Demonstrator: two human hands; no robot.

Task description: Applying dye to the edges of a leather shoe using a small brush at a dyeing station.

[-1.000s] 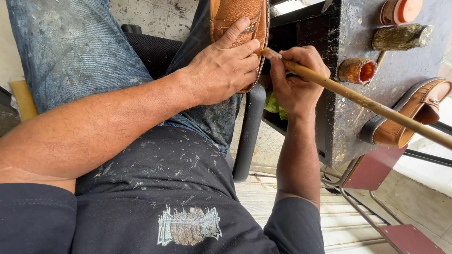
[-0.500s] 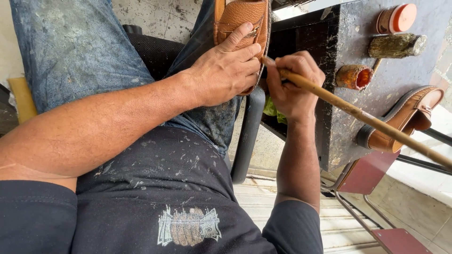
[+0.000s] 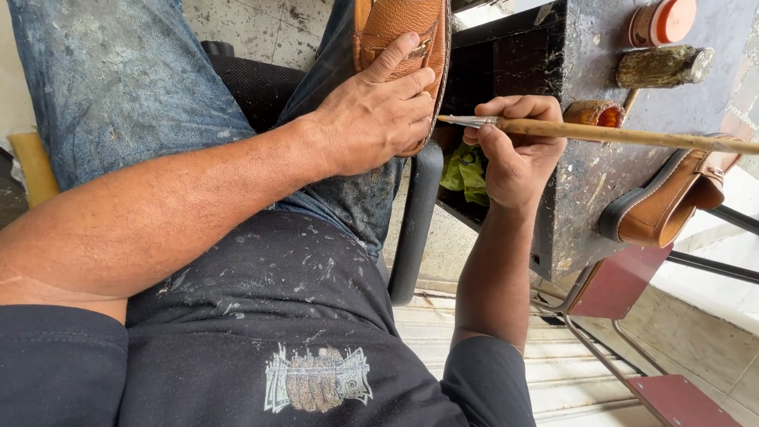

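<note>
Head view: left hand clamps the tan leather shoe on the thigh; right hand pinches a long wooden brush, whose tip could smear the leather beside that grip.

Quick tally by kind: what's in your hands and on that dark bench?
Tan leather shoes: 2, one under the left hand, one on the bench
Long-handled brush: 1, in the right hand
Small pots: 2
Bottle lying down: 1
Total: 6
</note>
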